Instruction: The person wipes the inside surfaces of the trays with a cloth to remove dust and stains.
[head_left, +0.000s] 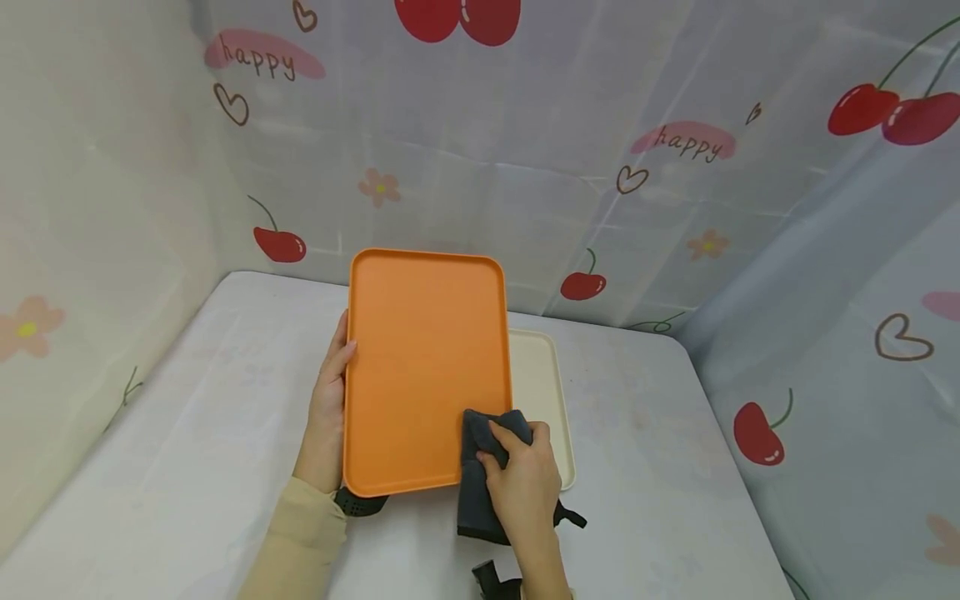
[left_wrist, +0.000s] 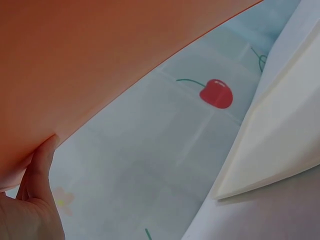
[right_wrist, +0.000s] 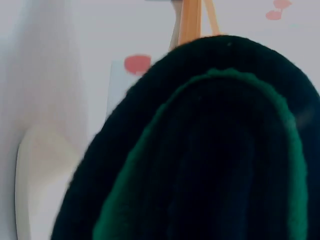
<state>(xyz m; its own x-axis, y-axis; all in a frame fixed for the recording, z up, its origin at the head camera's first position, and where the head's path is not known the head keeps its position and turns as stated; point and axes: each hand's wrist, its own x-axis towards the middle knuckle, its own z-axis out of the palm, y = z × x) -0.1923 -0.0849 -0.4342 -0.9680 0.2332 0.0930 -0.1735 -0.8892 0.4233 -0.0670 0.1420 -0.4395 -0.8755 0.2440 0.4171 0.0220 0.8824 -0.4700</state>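
Observation:
An orange rectangular tray [head_left: 427, 358] is held up, tilted, its flat inner face toward the head camera. My left hand [head_left: 325, 429] grips its left edge, thumb over the rim and the other fingers mostly hidden behind. In the left wrist view the tray's orange surface [left_wrist: 75, 60] fills the upper left, pinched by the left hand [left_wrist: 37, 195]. At the lower right corner, my right hand [head_left: 528, 479] grips a folded dark grey cloth [head_left: 477, 500], which covers that corner. Seen from the right wrist, the cloth [right_wrist: 215, 160] takes up most of the view in thick folds.
A cream tray [head_left: 542, 375] lies on the white-covered table [head_left: 637, 467], partly hidden behind the orange one. Printed curtains [head_left: 480, 167] with cherries, hearts and flowers stand behind the table and along both sides. Dark straps [head_left: 498, 583] show at the wrists.

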